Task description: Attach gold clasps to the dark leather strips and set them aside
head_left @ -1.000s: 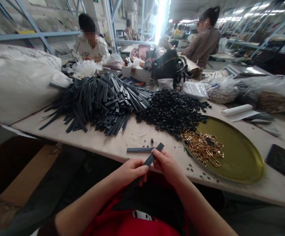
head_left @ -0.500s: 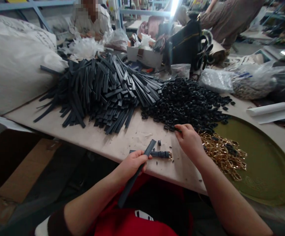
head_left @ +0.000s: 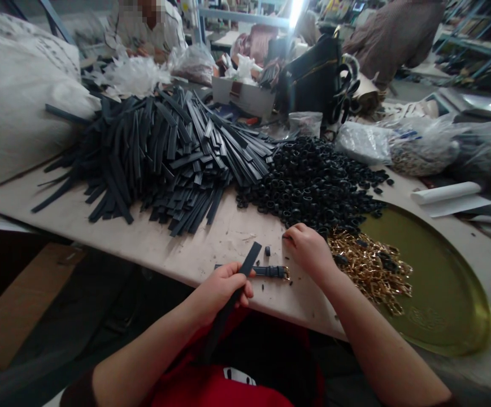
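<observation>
Head view: a second ago both hands gripped one flat, dark blue-grey, leather-like strip point(head_left: 251, 257); now the left hand point(head_left: 224, 288) holds it alone, fingers clasped around its middle, upper end slanting over the pale, flat bench point(head_left: 173, 261). The right hand point(head_left: 308, 251), at the edge of the heap of small black rounded loops point(head_left: 308, 181) half a second ago, now sits just clear of it, fingers pinched on what looks like a small dark piece point(head_left: 286, 237). I judge this a picking-up step. With the hands apart, a dark blue strap point(head_left: 270, 272) shows beyond the left hand, raised bands near its glinting gold metal buckle point(head_left: 286, 273); a single black loop point(head_left: 267, 251) lies just past it. Farther back, a sheaf-like mound of dark strips point(head_left: 156, 158) fans out, stiff and faintly glossy. To the right, thin-framed gold metal buckles point(head_left: 370, 271) tangle on a smooth, round, gold-coloured tray point(head_left: 452, 282).
</observation>
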`<state>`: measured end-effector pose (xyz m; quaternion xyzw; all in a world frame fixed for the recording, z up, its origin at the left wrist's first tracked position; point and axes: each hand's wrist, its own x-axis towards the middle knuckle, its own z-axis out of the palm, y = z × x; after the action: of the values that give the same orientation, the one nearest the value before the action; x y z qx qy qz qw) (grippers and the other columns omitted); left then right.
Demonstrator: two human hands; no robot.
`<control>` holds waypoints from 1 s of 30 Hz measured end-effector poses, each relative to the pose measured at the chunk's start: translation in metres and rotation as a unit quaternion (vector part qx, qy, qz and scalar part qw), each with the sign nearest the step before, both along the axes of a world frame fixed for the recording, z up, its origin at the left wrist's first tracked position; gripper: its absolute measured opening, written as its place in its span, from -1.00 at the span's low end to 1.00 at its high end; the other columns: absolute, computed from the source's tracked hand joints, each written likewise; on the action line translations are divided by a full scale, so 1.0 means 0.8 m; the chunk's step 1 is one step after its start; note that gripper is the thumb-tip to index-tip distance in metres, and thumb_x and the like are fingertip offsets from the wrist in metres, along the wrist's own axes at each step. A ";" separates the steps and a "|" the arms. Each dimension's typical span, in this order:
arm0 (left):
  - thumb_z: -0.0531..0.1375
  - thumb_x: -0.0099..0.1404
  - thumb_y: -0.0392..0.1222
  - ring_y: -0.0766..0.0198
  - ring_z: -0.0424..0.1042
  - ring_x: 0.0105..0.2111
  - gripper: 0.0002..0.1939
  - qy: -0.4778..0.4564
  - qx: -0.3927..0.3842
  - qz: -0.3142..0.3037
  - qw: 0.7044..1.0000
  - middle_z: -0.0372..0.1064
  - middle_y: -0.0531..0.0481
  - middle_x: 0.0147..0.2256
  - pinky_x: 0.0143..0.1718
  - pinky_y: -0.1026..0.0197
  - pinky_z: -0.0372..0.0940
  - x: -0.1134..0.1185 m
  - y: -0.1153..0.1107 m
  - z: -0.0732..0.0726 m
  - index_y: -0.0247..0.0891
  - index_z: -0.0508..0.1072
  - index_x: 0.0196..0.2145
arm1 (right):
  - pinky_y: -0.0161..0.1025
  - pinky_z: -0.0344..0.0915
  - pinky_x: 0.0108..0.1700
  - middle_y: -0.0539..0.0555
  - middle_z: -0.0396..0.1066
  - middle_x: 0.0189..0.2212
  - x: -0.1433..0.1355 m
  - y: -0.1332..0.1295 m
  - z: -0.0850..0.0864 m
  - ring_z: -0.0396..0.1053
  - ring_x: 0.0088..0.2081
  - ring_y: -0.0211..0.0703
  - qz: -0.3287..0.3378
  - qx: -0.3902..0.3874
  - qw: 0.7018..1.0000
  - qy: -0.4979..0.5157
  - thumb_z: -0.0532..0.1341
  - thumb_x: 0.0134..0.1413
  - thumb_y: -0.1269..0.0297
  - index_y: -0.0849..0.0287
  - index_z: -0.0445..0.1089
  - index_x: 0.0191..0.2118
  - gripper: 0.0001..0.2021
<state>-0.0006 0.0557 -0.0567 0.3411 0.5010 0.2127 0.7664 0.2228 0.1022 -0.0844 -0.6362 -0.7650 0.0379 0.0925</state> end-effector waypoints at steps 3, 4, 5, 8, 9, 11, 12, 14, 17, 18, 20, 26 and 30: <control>0.01 0.04 -0.37 0.49 0.27 -0.68 -0.75 -0.020 0.004 -0.007 1.000 0.33 0.12 -0.57 -0.68 0.47 0.13 0.002 -0.005 0.002 -0.30 0.31 -0.27 | -0.23 0.18 -0.26 0.12 0.35 -0.41 -0.002 -0.008 0.002 0.30 -0.35 -0.13 -0.023 0.024 0.994 0.104 0.10 0.02 0.38 0.22 0.36 -0.39 -0.89; 0.01 0.03 -0.38 0.49 0.26 -0.69 -0.73 -0.030 0.001 -0.006 1.000 0.32 0.12 -0.57 -0.69 0.47 0.13 0.002 -0.007 0.003 -0.30 0.31 -0.26 | -0.22 0.19 -0.26 0.10 0.34 -0.41 -0.003 -0.013 0.004 0.29 -0.37 -0.15 -0.047 0.025 0.984 0.169 0.12 0.01 0.34 0.22 0.35 -0.34 -0.89; 0.00 0.03 -0.38 0.49 0.25 -0.70 -0.71 -0.043 -0.007 -0.003 0.999 0.31 0.12 -0.58 -0.71 0.46 0.12 0.001 -0.010 0.004 -0.30 0.31 -0.25 | -0.22 0.20 -0.28 0.08 0.33 -0.40 -0.005 -0.019 0.006 0.28 -0.39 -0.17 -0.071 0.017 0.967 0.243 0.13 0.00 0.30 0.21 0.33 -0.25 -0.83; 0.00 0.02 -0.40 0.48 0.25 -0.69 -0.68 -0.096 -0.044 0.006 0.994 0.31 0.08 -0.57 -0.70 0.46 0.12 -0.003 -0.020 0.011 -0.33 0.34 -0.22 | -0.25 0.20 -0.34 0.02 0.30 -0.40 -0.011 -0.043 0.014 0.25 -0.43 -0.23 -0.104 -0.067 0.892 0.436 0.16 -0.02 0.19 0.17 0.27 -0.07 -0.65; 0.01 0.02 -0.41 0.47 0.26 -0.68 -0.68 -0.115 -0.057 0.008 0.992 0.31 0.07 -0.56 -0.69 0.45 0.13 -0.004 -0.023 0.014 -0.34 0.34 -0.22 | -0.26 0.19 -0.35 0.00 0.29 -0.44 -0.014 -0.052 0.017 0.23 -0.44 -0.24 -0.102 -0.105 0.867 0.476 0.16 -0.02 0.16 0.16 0.29 -0.08 -0.64; 0.02 0.02 -0.42 0.45 0.30 -0.63 -0.68 -0.149 -0.074 0.027 0.986 0.33 0.03 -0.53 -0.65 0.44 0.17 -0.005 -0.027 0.021 -0.36 0.35 -0.22 | -0.28 0.16 -0.36 -0.05 0.26 -0.54 -0.022 -0.074 0.021 0.20 -0.47 -0.27 -0.101 -0.170 0.814 0.546 0.18 -0.04 0.13 0.16 0.35 -0.16 -0.69; 0.03 0.02 -0.44 0.43 0.33 -0.60 -0.68 -0.159 -0.070 0.053 0.983 0.34 0.01 -0.51 -0.62 0.43 0.20 -0.005 -0.027 0.025 -0.37 0.34 -0.22 | -0.30 0.15 -0.36 -0.07 0.25 -0.57 -0.027 -0.086 0.022 0.20 -0.49 -0.29 -0.101 -0.196 0.781 0.584 0.20 -0.05 0.12 0.15 0.37 -0.21 -0.71; 0.03 0.01 -0.49 0.40 0.38 -0.52 -0.67 -0.170 -0.030 0.146 0.974 0.36 -0.01 -0.45 -0.53 0.40 0.26 -0.007 -0.022 0.037 -0.35 0.32 -0.22 | -0.33 0.15 -0.37 -0.08 0.28 -0.59 -0.040 -0.112 0.024 0.20 -0.50 -0.33 -0.092 -0.243 0.707 0.658 0.24 -0.08 0.13 0.15 0.37 -0.27 -0.74; 0.02 0.01 -0.54 0.39 0.42 -0.43 -0.64 -0.179 0.070 0.315 0.929 0.37 0.02 -0.41 -0.34 0.32 0.33 -0.008 -0.010 0.059 -0.30 0.28 -0.22 | -0.36 0.17 -0.38 -0.04 0.34 -0.53 -0.066 -0.147 0.026 0.24 -0.49 -0.35 -0.074 -0.315 0.601 0.730 0.27 -0.08 0.15 0.17 0.37 -0.27 -0.74; 0.01 0.02 -0.55 0.40 0.42 -0.42 -0.64 -0.185 0.099 0.354 0.911 0.37 0.04 -0.41 -0.28 0.29 0.33 -0.007 -0.007 0.066 -0.29 0.27 -0.23 | -0.37 0.18 -0.38 -0.03 0.36 -0.50 -0.074 -0.157 0.027 0.25 -0.49 -0.36 -0.074 -0.327 0.569 0.751 0.28 -0.09 0.16 0.18 0.38 -0.28 -0.75; 0.00 0.03 -0.55 0.41 0.42 -0.39 -0.66 -0.197 0.145 0.400 0.883 0.36 0.07 -0.41 -0.19 0.25 0.31 -0.004 -0.007 0.076 -0.26 0.26 -0.25 | -0.38 0.21 -0.37 -0.01 0.39 -0.44 -0.090 -0.172 0.030 0.26 -0.48 -0.39 -0.085 -0.321 0.513 0.791 0.30 -0.12 0.19 0.17 0.38 -0.31 -0.77; 0.13 0.11 -0.34 0.38 0.37 -0.34 -0.88 -0.120 0.226 0.294 0.921 0.36 0.09 -0.40 -0.20 0.27 0.26 0.010 -0.048 0.054 -0.26 0.34 -0.34 | -0.39 0.32 -0.37 0.00 0.44 -0.40 -0.108 -0.183 0.036 0.32 -0.49 -0.40 -0.165 -0.239 0.448 0.846 0.36 -0.22 0.27 0.19 0.38 -0.38 -0.77; 0.17 0.13 -0.15 0.44 0.24 -0.59 -0.81 -0.013 0.229 0.089 0.969 0.26 0.15 -0.60 -0.50 0.37 0.17 0.002 -0.072 0.036 -0.32 0.40 -0.32 | -0.44 0.34 -0.42 -0.09 0.38 -0.57 -0.100 -0.179 0.031 0.34 -0.53 -0.40 -0.218 -0.212 0.420 0.855 0.43 -0.38 0.29 0.20 0.35 -0.49 -0.73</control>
<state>0.0010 -0.0016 -0.0277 0.4582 0.4572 0.3937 0.6527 0.1427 -0.0409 -0.0594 -0.4206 -0.0954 0.7020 0.5667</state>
